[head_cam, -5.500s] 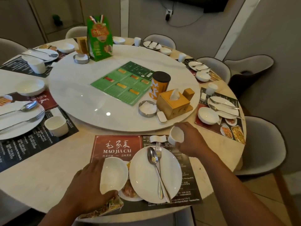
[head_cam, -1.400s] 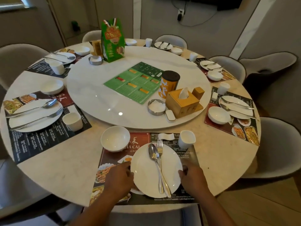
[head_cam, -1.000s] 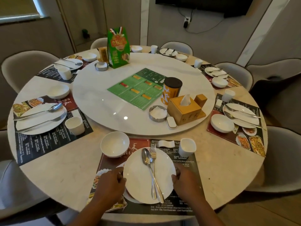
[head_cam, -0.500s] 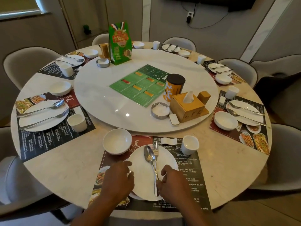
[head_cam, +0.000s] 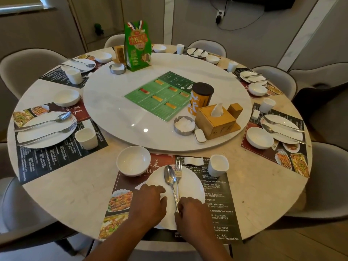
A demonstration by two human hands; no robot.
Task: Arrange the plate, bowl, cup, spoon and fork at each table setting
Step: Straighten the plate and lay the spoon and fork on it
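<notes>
Cutlery is now my right hand's business. A second ago it held the round white ceramic plate by the rim on its own side. It has since slid inward to the handle ends of the steel spoon and steel fork, which lie side by side pointing away from my knuckles. Its fingers are bent at those handles, but I cannot tell whether they have closed on them. My left hand lies loose on the rim alongside, gripping nothing. The white ceramic bowl sits beyond my left hand, and the white handleless cup beyond my right. The plate looks settled, so straightening the cutlery seems the last touch here.
</notes>
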